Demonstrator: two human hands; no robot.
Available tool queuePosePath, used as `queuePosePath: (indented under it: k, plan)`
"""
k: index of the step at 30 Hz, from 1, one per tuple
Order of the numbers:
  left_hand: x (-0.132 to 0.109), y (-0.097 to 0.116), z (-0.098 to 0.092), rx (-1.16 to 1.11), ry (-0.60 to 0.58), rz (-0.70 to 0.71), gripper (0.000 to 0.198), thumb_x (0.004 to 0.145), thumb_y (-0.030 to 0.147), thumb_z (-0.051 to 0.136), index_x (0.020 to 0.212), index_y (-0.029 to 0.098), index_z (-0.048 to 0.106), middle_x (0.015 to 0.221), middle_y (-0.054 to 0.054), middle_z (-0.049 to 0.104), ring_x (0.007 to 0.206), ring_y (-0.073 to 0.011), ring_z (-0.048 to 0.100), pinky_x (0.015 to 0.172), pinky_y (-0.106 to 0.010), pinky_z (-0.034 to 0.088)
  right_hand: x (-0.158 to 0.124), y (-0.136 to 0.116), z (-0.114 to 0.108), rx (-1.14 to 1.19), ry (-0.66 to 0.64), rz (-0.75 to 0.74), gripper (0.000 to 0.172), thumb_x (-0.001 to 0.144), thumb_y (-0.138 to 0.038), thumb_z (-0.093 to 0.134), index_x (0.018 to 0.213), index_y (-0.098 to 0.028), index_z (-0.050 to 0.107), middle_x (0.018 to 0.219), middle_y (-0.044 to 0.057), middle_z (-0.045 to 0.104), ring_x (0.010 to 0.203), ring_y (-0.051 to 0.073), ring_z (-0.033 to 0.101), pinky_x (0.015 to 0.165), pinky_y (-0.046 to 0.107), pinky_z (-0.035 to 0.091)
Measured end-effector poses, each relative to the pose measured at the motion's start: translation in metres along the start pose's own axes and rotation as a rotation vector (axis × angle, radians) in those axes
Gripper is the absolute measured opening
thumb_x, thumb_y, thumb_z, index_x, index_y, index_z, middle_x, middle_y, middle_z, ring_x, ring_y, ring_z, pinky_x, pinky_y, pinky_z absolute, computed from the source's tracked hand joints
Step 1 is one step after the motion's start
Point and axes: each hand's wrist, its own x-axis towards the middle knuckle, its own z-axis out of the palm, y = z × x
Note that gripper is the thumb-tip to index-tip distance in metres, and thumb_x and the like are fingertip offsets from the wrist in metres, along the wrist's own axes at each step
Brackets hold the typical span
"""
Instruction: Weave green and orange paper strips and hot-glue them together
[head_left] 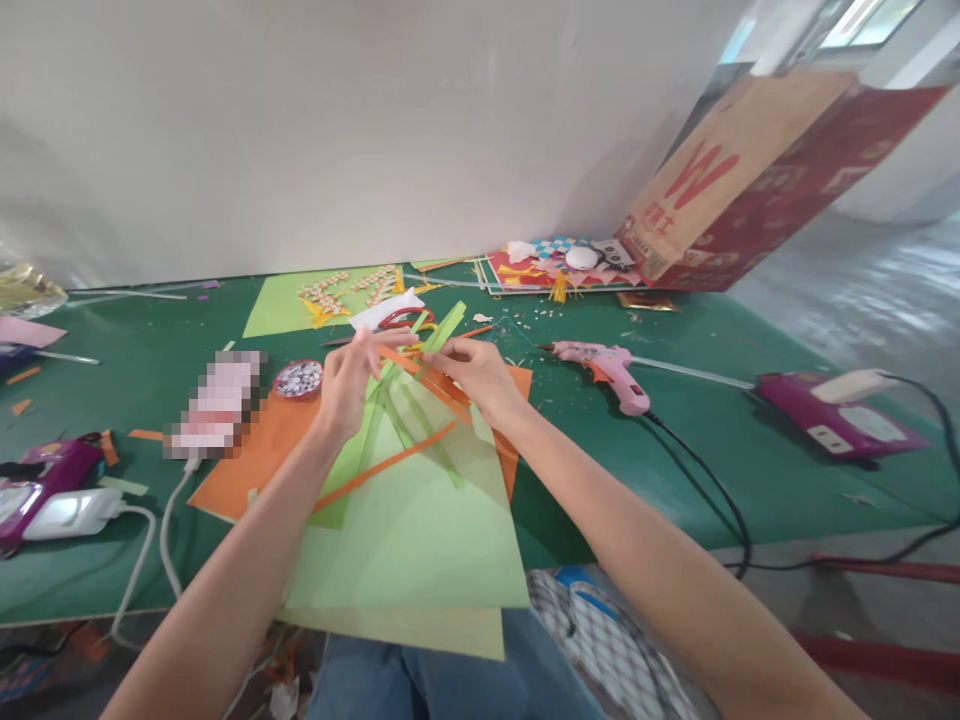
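Note:
Both my hands hold a cluster of crossed paper strips over the table. My left hand is closed on the orange paper strips from the left. From the right, my right hand pinches the same cluster, where green paper strips stick up past its fingers. More green and orange strips hang down over light green paper sheets. Orange sheets lie under the green ones. Scissors with red handles rest just behind my hands, partly hidden.
A pink glue gun lies to the right, its black cord running over the front edge. Purple power strips sit at both sides. A round tin and a blurred-out phone are at left. Paper bags stand at back right.

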Motion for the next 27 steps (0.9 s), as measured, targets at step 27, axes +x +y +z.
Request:
queuePosePath:
  k: [27]
  plan:
    - [-0.007,-0.015,0.0,0.5,-0.043,0.188,0.033,0.075,0.044,0.072,0.102,0.026,0.074,0.095,-0.005,0.075,0.081,-0.0189,0.069,0.074,-0.028,0.055,0.002,0.001,-0.005,0.312,-0.03,0.216,0.028,0.061,-0.044,0.075,0.066,-0.02,0.061,0.059,-0.003,0.057,0.054,0.011,0.052,0.051,0.026,0.037]
